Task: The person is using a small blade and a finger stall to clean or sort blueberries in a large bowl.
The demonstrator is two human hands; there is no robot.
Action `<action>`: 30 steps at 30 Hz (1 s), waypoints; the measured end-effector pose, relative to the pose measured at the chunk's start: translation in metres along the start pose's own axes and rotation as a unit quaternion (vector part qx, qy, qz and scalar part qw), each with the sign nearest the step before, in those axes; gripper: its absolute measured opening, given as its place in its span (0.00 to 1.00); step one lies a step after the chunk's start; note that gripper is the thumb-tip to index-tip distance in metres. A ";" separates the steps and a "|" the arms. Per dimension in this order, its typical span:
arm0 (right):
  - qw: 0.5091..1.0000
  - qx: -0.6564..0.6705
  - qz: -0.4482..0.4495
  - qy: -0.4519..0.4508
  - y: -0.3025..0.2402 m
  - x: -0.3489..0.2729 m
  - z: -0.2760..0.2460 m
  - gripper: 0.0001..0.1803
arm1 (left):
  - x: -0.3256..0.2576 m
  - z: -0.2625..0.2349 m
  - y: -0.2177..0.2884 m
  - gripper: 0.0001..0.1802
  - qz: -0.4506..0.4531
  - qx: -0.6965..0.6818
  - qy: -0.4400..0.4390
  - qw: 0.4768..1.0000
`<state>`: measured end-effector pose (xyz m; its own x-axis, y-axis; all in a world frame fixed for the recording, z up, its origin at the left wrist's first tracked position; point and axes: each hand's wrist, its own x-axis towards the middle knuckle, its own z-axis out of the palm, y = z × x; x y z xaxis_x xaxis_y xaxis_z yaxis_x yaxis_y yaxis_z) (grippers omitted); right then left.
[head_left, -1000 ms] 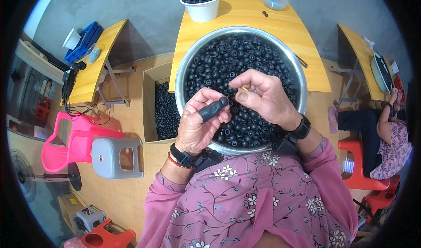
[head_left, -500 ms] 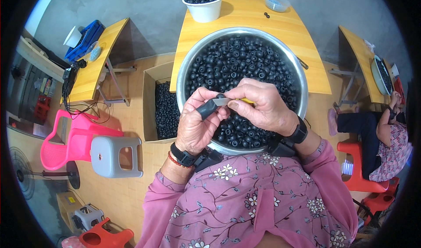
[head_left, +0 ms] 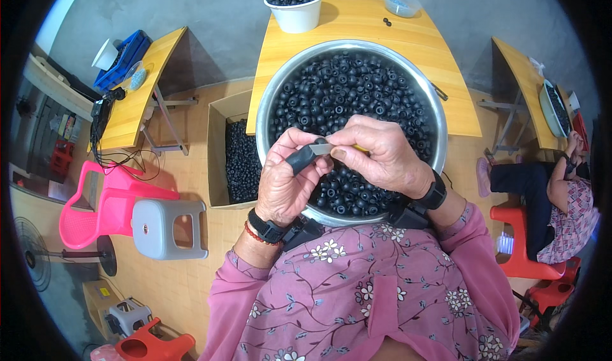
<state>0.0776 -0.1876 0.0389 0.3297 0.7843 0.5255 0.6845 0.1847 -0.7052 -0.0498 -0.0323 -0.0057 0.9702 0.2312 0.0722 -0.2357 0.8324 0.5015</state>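
Above a wide metal basin (head_left: 440, 115) heaped with small black ring-like parts (head_left: 347, 87), my two hands meet. My left hand (head_left: 278, 185), a black sleeve (head_left: 299, 161) over its thumb, pinches one small black part (head_left: 320, 140), mostly hidden by the fingers. A knife with a yellow handle (head_left: 361, 148) is gripped in my right hand (head_left: 386, 154). Its flat blade (head_left: 323, 149) lies against the black part, close to the sleeved thumb tip.
Under the basin is a yellow wooden table (head_left: 357, 16) with a white tub (head_left: 298, 15) of black parts and a clear bowl (head_left: 401, 4). A cardboard box (head_left: 218, 150) stands left, near a grey stool (head_left: 156, 230) and pink chair (head_left: 115, 198). Another person (head_left: 570, 211) sits right.
The right hand has shifted very slightly, and less of the yellow handle shows. Both hands keep their hold, and the surroundings look the same.
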 end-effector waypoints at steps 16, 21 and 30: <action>0.988 0.039 0.114 0.100 0.007 0.000 -0.001 0.11 | -0.002 0.011 0.003 0.07 -0.018 -0.005 -0.030 0.999; 0.990 0.025 0.105 0.095 0.001 0.000 -0.001 0.11 | -0.002 0.007 0.002 0.07 -0.014 0.008 -0.030 0.999; 0.991 -0.008 0.113 0.076 0.005 -0.001 -0.002 0.08 | -0.005 0.009 0.035 0.11 0.157 0.055 -0.017 0.986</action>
<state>0.0820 -0.1893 0.0360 0.5688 0.7062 0.4216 0.5924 0.0039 -0.8056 -0.0621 -0.0083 0.0190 0.8517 0.4510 0.2670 -0.5198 0.6615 0.5406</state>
